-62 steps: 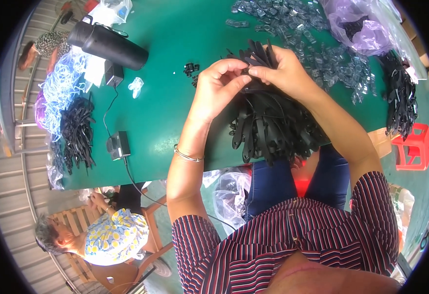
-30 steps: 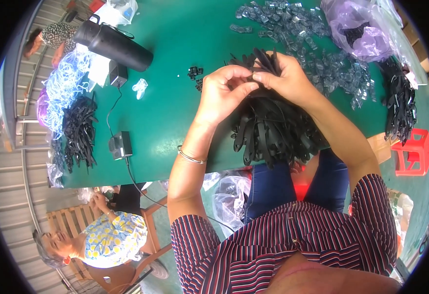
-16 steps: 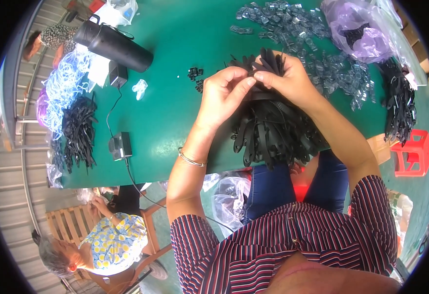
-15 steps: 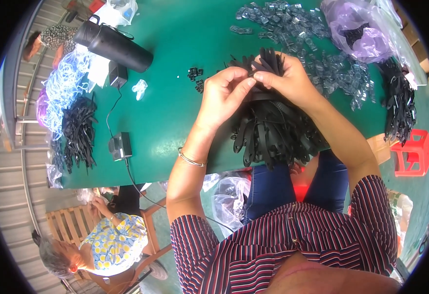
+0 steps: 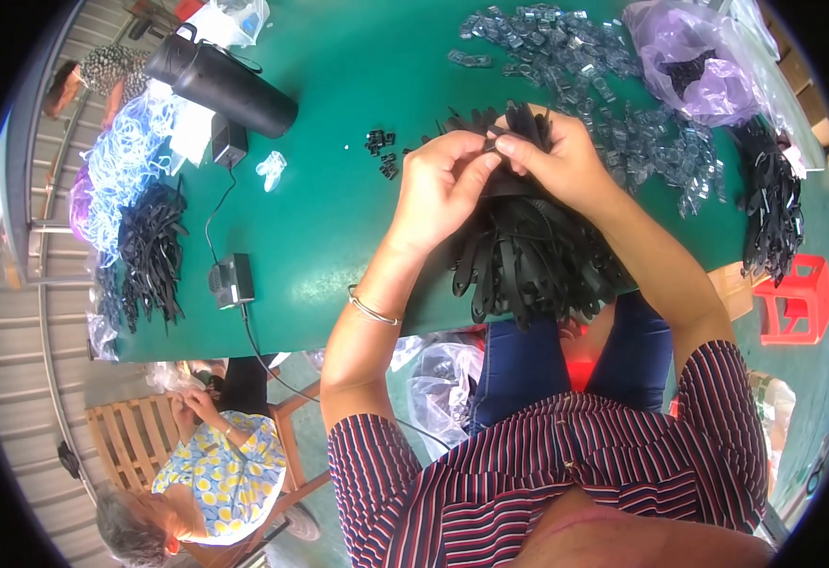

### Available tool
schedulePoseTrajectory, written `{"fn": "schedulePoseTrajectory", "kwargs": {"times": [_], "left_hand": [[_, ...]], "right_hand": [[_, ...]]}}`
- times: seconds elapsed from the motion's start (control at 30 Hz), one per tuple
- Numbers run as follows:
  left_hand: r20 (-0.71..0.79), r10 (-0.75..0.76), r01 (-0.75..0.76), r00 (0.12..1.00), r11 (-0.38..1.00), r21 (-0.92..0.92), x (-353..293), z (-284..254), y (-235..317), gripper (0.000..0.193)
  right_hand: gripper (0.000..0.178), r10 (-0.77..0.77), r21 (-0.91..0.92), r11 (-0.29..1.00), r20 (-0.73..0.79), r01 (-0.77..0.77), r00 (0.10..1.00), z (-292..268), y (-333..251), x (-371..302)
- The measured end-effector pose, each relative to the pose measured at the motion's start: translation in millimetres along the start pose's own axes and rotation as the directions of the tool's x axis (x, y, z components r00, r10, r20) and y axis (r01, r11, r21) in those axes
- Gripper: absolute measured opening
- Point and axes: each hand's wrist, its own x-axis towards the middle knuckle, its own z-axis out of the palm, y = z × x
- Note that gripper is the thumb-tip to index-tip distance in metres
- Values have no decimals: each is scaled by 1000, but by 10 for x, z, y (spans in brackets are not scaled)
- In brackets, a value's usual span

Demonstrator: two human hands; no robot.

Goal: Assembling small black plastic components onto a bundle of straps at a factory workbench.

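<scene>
A thick bundle of black straps (image 5: 528,256) lies at the near edge of the green table, its looped ends spilling toward my lap. Above it my left hand (image 5: 448,180) pinches, thumb against forefinger, at the end of a black strap. My right hand (image 5: 556,156) holds a strap from the bundle, its thumb and fingertips meeting the left hand's. The fingers hide whatever small part lies between them. Left of my hands sit small black clips (image 5: 379,144). Beyond and to the right spread many clear plastic buckles (image 5: 575,57).
A black bottle (image 5: 220,85) lies at the far left, near a small black box wired to a small black device (image 5: 232,281). Blue-white cords (image 5: 131,142) and more black straps (image 5: 152,251) line the left edge. At right are a purple bag (image 5: 694,57) and a red stool (image 5: 795,298). Another person sits lower left.
My hands stay pinched together over the bundle, having shifted only slightly, a little nearer to me. The seated person at lower left has leaned lower in the view.
</scene>
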Motion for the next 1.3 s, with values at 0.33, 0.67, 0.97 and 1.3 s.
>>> {"fn": "schedulePoseTrajectory", "kwargs": {"times": [0.33,0.67,0.97,1.3], "left_hand": [[66,7,-3,998,998,-56,13,5,20,7],[21,-79,81,997,990,-115,1,40,-2,9],[-36,-5,0,999,989,-146,19,151,58,3],[-53,45,-42,998,998,53,8,4,-31,8]], "right_hand": [[13,49,30,998,33,-50,998,-22,36,21],[14,-9,23,1000,1,9,1000,26,-15,0],[16,60,47,997,14,-60,998,-22,19,31],[20,134,118,982,104,-146,985,-78,-13,73]]}}
